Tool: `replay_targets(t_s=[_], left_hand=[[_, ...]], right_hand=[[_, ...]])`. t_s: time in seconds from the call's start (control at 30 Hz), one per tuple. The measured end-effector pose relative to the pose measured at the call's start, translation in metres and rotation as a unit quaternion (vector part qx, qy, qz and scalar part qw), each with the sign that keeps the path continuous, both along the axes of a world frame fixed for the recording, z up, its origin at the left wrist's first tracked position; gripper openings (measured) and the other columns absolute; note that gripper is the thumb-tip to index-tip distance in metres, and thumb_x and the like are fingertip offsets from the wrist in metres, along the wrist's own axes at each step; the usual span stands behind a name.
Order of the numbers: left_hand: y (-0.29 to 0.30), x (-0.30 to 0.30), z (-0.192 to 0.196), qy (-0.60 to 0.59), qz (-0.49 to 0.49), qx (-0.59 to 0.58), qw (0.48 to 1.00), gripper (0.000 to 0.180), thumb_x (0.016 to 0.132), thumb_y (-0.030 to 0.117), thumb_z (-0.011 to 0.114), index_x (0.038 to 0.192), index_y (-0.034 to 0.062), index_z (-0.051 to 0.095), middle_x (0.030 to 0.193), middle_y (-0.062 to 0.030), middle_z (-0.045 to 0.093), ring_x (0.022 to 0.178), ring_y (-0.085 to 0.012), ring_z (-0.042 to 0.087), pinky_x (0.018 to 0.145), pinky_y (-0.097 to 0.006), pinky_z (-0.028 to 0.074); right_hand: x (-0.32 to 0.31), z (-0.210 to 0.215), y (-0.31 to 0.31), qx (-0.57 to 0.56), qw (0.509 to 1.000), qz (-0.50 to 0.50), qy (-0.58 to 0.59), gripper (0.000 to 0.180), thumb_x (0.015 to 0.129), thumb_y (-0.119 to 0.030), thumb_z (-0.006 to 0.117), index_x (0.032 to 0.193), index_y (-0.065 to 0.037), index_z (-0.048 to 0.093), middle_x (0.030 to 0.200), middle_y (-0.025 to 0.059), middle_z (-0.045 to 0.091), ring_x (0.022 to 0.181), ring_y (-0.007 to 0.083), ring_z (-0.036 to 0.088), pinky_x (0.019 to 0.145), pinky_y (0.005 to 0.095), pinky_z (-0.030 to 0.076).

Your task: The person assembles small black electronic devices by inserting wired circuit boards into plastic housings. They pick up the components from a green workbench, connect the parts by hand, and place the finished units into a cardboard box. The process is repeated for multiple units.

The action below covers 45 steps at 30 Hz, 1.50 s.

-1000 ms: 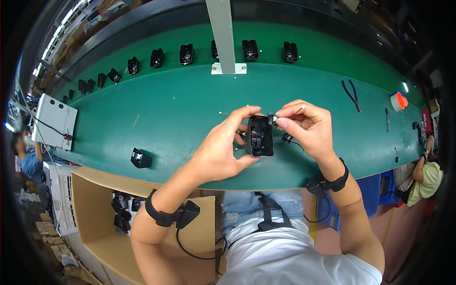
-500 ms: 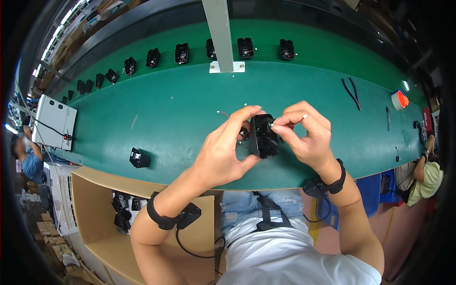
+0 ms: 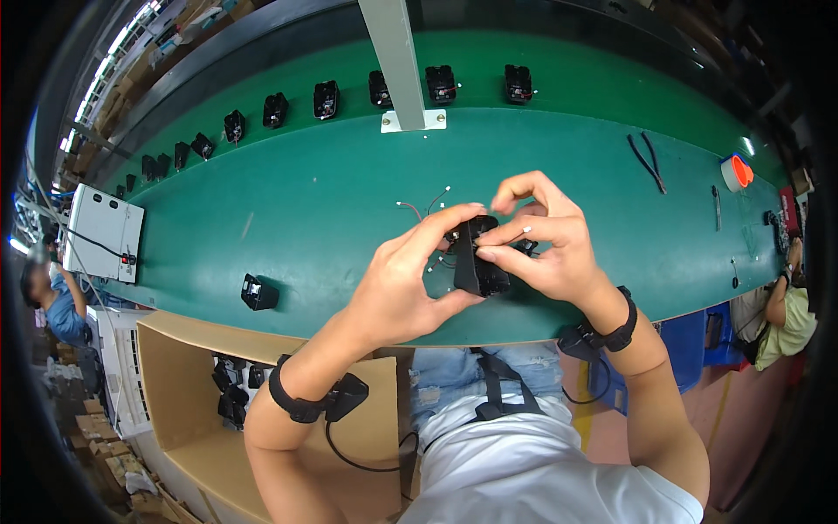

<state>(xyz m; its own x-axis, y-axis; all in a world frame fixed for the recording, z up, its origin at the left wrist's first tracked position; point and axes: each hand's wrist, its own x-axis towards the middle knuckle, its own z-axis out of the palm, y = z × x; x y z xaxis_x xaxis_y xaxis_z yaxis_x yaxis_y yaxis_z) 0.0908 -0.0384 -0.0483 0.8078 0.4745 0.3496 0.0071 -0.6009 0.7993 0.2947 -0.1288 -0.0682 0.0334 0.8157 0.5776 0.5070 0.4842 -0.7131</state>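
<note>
A black plastic housing [image 3: 468,262] stays gripped in my left hand [image 3: 390,284], its fingers along the far side and its thumb at the near end. The thumb and index finger of my right hand [image 3: 554,244] are pinched together at the housing's open side. What they pinch is hidden. A small white connector [image 3: 526,230] shows against the right-hand fingers. Thin red and black wires [image 3: 428,210] with white plugs stick out beyond my left hand. Left of my hands, another black housing [image 3: 259,293] rests on the green bench.
Along the back, several black housings [image 3: 326,99] stand in a row on a green strip, behind a metal post [image 3: 397,65]. Pliers [image 3: 648,163], a tape roll [image 3: 740,173] and a white machine box [image 3: 103,231] are on the bench [image 3: 323,236]. An open cardboard box [image 3: 161,375] stands below; people sit at both sides.
My right fingers have moved left, further into the housing's opening. The white connector has moved left and down with them. More wire shows beyond my left hand. The view has shifted slightly.
</note>
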Motion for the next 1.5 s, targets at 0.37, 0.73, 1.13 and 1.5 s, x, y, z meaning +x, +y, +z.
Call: replay_targets(t_s=[0.37, 0.73, 1.13, 1.5], left_hand=[[0.02, -0.009, 0.002, -0.038, -0.118, -0.45, 0.884, 0.064, 0.1, 0.026, 0.057, 0.151, 0.0024, 0.027, 0.125, -0.0143, 0.06, 0.116, -0.0216, 0.059, 0.098, -0.038, 0.049], [0.004, 0.005, -0.01, 0.021, -0.106, -0.563, 0.82, 0.074, 0.103, 0.053, 0.022, 0.137, -0.0098, 0.041, 0.105, -0.0228, 0.067, 0.065, -0.0321, 0.071, 0.049, -0.036, 0.061], [0.007, 0.008, 0.0, 0.063, 0.001, -0.393, 0.918, 0.08, 0.098, 0.069, 0.036, 0.118, -0.0058, 0.054, 0.078, -0.0128, 0.066, 0.054, -0.0167, 0.065, 0.047, -0.027, 0.052], [0.014, 0.003, 0.006, 0.224, 0.083, -0.223, 0.945, 0.067, 0.105, 0.057, 0.032, 0.104, -0.0033, 0.062, 0.066, -0.01, 0.063, 0.055, -0.014, 0.064, 0.052, -0.028, 0.051]], right_hand=[[0.004, 0.007, -0.001, 0.013, 0.992, 0.101, -0.08, 0.047, 0.071, -0.015, 0.083, 0.117, -0.013, 0.073, 0.144, 0.0181, 0.049, 0.126, 0.0371, 0.052, 0.095, 0.0445, 0.05], [-0.017, -0.008, 0.005, -0.029, 0.96, 0.214, 0.178, 0.037, 0.068, -0.014, 0.09, 0.102, -0.005, 0.077, 0.142, 0.0235, 0.051, 0.125, 0.035, 0.056, 0.102, 0.0456, 0.048], [-0.014, -0.024, -0.003, -0.199, 0.845, 0.234, 0.437, 0.035, 0.095, -0.033, 0.068, 0.106, 0.0, 0.067, 0.129, 0.0159, 0.06, 0.115, 0.0224, 0.058, 0.101, 0.0381, 0.046], [-0.028, -0.018, -0.004, -0.31, 0.695, 0.226, 0.608, 0.045, 0.102, -0.04, 0.055, 0.117, 0.001, 0.063, 0.119, 0.0127, 0.065, 0.112, 0.0203, 0.06, 0.095, 0.0367, 0.049]])
